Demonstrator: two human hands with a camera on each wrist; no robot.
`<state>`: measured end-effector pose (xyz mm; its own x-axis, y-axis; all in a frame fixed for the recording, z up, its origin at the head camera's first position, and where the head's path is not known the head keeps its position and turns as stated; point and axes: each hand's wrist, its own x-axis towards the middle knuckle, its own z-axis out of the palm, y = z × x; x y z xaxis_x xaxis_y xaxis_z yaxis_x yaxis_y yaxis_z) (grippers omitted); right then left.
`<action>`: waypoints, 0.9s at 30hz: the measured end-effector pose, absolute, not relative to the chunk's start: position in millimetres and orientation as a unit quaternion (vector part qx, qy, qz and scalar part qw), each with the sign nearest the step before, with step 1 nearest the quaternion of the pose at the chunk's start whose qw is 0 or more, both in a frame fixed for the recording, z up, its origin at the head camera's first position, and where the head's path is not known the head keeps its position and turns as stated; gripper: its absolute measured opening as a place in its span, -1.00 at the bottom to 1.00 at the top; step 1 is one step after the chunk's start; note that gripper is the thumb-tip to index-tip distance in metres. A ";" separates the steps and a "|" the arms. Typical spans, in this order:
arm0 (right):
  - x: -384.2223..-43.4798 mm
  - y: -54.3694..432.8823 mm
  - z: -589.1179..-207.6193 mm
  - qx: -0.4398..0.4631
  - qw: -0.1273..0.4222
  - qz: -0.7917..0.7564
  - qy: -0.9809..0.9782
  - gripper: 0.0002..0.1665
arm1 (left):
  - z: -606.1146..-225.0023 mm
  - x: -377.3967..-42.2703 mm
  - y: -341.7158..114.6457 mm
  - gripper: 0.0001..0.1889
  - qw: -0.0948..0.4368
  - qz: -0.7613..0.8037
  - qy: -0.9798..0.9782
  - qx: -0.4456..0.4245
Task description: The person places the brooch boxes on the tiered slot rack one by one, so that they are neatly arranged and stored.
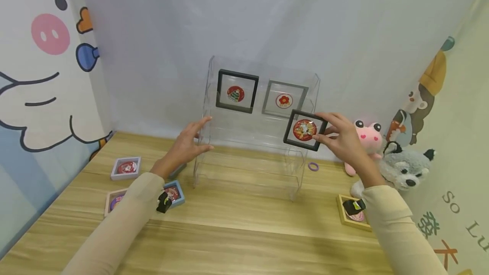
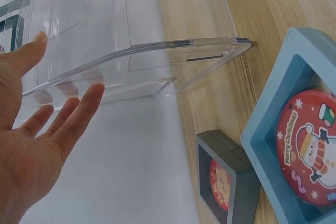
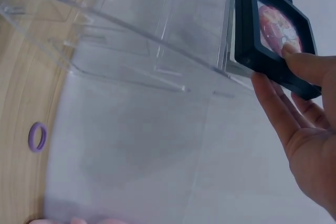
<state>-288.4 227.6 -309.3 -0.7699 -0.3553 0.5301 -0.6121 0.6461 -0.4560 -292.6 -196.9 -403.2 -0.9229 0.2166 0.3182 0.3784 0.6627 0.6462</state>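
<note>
A clear acrylic tiered display rack (image 1: 244, 181) stands on the wooden table. On its top tier are a black display frame (image 1: 236, 92) with a Christmas-tree badge and a grey display frame (image 1: 284, 100) with a red-flower badge. My right hand (image 1: 344, 141) pinches another black display frame (image 1: 304, 130) by its right side, thumb in front and fingers behind. That frame holds a round red badge and overlaps the grey frame's lower corner in the head view. At the rack's left side my left hand (image 1: 186, 142) is spread, fingers and thumb around the side panel's edge, holding no frame.
Left on the table lie a white frame (image 1: 126, 168), a partly covered beige frame (image 1: 107, 202), a blue frame (image 2: 283, 87) and a dark grey frame (image 2: 239, 174). At right are a yellow frame (image 1: 345, 217), purple ring (image 1: 313, 166), pink plush (image 1: 368, 137) and grey plush dog (image 1: 405, 166).
</note>
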 end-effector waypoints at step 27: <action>-337.1 157.9 -313.5 0.327 0.261 0.280 -0.864 -0.39 | -401.9 -291.3 -197.8 -0.09 0.111 -0.379 -0.904 -0.163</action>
<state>-337.1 157.9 -313.5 -0.6503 -0.4188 0.6338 -0.7107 0.6302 -0.3126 -291.3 -197.8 -401.9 -0.9222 0.2103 0.3246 0.3789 0.6602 0.6485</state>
